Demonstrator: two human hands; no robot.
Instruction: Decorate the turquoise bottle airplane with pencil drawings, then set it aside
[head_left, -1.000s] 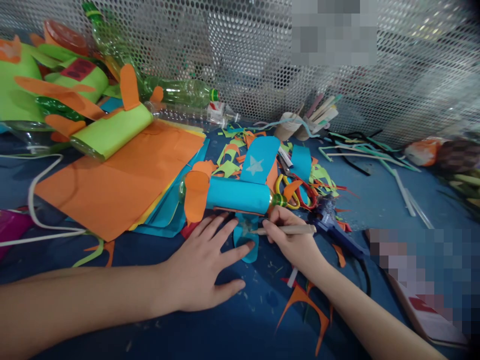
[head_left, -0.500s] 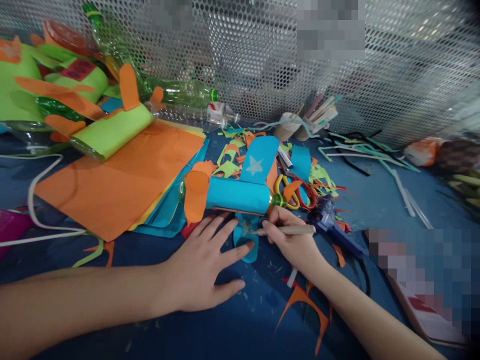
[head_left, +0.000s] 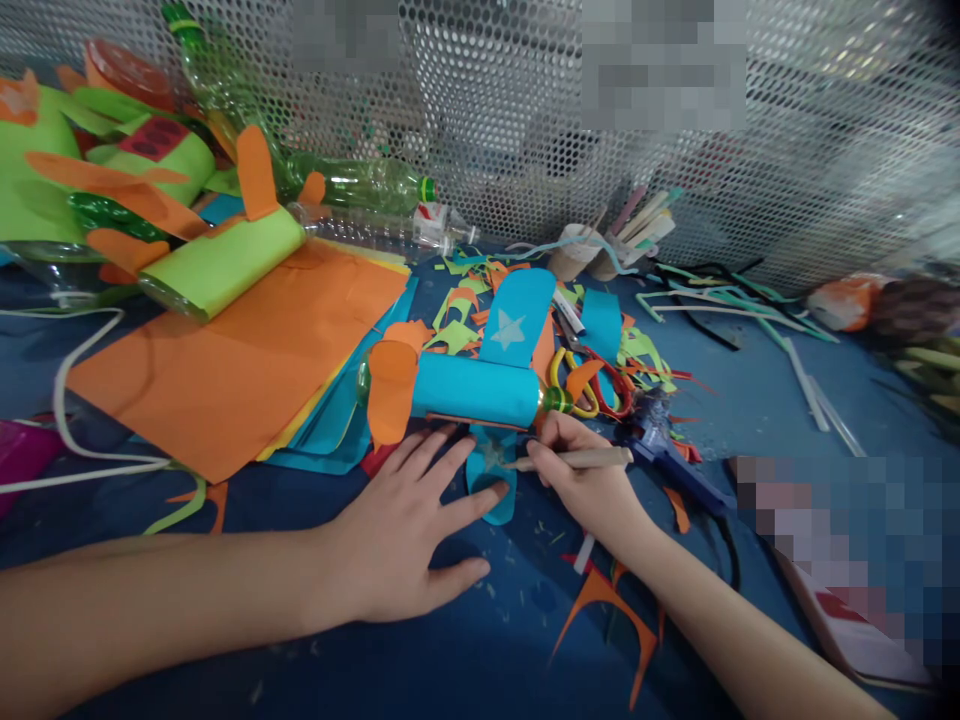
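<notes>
A bottle wrapped in blue paper (head_left: 476,390) lies on the dark blue table, its green cap to the right and an orange paper piece (head_left: 391,392) at its left end. The upper blue wing (head_left: 519,318) bears a pale star. My left hand (head_left: 409,525) is spread flat, one fingertip on the lower blue wing (head_left: 499,500). In my right hand (head_left: 581,475) is a pale marker (head_left: 600,458), pinched between the fingers, its tip at a fainter star on the lower wing.
Orange sheets (head_left: 247,370) and a green paper-wrapped bottle (head_left: 225,265) lie at left. Scissors (head_left: 615,390), a blue glue gun (head_left: 675,465) and paper scraps are right of the blue bottle. Cups of markers (head_left: 574,252) stand before the perforated metal screen (head_left: 495,100). A phone (head_left: 847,620) lies at right.
</notes>
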